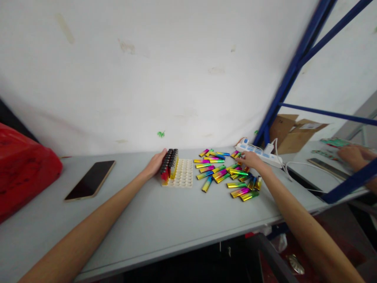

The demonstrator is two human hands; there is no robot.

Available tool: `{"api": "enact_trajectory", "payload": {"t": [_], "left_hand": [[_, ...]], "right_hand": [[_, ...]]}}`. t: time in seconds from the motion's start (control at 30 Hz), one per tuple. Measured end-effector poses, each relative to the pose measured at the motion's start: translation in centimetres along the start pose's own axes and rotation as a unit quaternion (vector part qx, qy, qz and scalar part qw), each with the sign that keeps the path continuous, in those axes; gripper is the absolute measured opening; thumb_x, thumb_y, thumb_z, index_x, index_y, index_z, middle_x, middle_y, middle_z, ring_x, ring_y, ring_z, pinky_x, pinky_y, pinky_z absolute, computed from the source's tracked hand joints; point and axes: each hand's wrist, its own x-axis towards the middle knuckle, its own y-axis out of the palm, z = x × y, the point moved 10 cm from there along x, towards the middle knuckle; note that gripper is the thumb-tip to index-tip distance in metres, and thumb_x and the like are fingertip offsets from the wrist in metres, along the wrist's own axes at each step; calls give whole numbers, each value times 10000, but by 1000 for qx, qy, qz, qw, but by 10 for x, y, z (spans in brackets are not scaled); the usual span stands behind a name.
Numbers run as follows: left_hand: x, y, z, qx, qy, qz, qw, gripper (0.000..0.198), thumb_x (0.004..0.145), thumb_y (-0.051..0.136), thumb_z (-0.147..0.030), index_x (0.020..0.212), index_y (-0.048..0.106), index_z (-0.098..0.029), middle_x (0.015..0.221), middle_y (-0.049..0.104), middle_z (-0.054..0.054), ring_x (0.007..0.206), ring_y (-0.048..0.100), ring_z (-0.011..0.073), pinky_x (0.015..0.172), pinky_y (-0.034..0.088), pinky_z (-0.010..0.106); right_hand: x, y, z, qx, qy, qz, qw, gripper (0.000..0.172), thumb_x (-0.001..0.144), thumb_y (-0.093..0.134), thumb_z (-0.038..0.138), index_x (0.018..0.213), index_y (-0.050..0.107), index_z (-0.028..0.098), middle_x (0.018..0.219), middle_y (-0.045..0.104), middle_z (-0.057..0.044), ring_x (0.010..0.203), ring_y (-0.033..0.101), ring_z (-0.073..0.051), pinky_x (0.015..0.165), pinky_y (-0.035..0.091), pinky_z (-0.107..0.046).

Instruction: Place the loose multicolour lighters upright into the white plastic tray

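A cream tray (184,177) with round holes lies on the grey table (165,220). Its left rows hold upright lighters (169,163) with dark tops. My left hand (155,163) rests against the left side of the tray and those lighters, fingers curled. To the right lies a loose pile of rainbow-coloured lighters (224,173). My right hand (250,159) reaches into the far right of that pile, fingers closed around one or more lighters; what it grips is partly hidden.
A phone (90,180) lies face up at left, beside a red bag (23,169). A white power strip (259,153) with cables sits behind the pile. A blue rack frame (290,70) rises at right; another person's hand (353,155) works beyond it near a cardboard box (291,135).
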Motion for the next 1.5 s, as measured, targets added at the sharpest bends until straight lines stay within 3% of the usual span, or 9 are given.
{"api": "enact_trajectory", "payload": {"t": [0.2,0.37,0.47,0.57,0.7,0.8,0.97,1.13,1.5], "left_hand": [[-1,-1,0,0,-10,-8,1000,864,760,392,-907,885,742,-127,883,776,100,924,665,313,875,484,386],[0,1,-1,-5,-2,-1,1000,838,780,393,-891,874,742,-135,878,778,94,917,671,307,878,482,381],[-1,1,-2,-3,-7,-2,1000,862,762,388,-908,871,744,-131,876,779,107,918,673,315,882,485,395],[-2,0,-5,-4,-3,-7,1000,863,758,390,-910,874,748,-133,887,782,105,914,678,312,897,488,400],[-3,1,-8,2,10,-2,1000,827,797,382,-876,888,748,-140,909,782,101,934,680,311,919,486,401],[-3,3,-8,-1,20,9,1000,814,824,373,-854,919,746,-137,939,780,107,968,673,318,949,472,411],[-2,3,-5,-3,18,7,1000,823,826,363,-854,926,738,-128,932,775,108,958,663,315,929,480,408],[-3,2,-7,8,19,1,1000,830,811,365,-869,872,725,-124,870,766,97,874,655,291,851,487,382],[-4,1,-9,15,11,-9,1000,889,770,341,-914,851,734,-121,865,764,102,859,652,293,855,473,385]], "right_hand": [[6,-1,-3,41,12,-1,999,247,756,753,265,956,782,124,915,776,-124,860,717,-261,757,510,-307],[-3,-27,-4,163,16,-78,983,376,806,708,305,1132,728,117,1020,753,-127,923,698,-243,811,525,-336],[-13,-42,18,445,-9,-92,891,454,785,739,449,1105,711,127,966,723,-104,854,677,-215,766,544,-341],[-27,-55,80,629,-77,-4,774,457,746,780,519,1065,674,210,936,685,-40,795,651,-164,735,549,-316],[-59,-71,188,665,-168,116,718,396,840,683,563,1081,539,283,820,650,22,554,523,-90,522,434,-223],[-81,-59,251,628,-207,154,734,359,906,569,587,1083,500,282,634,481,96,441,296,-67,430,251,-187],[-96,-35,284,515,-250,-2,820,404,957,449,576,775,455,215,622,392,67,565,369,-102,517,280,-225],[-114,-14,294,444,-301,10,844,445,968,452,558,698,397,208,614,355,63,579,334,-99,538,236,-238],[-111,-4,284,447,-223,-10,866,378,860,481,399,561,349,211,512,321,60,507,317,-89,508,203,-251]]}}
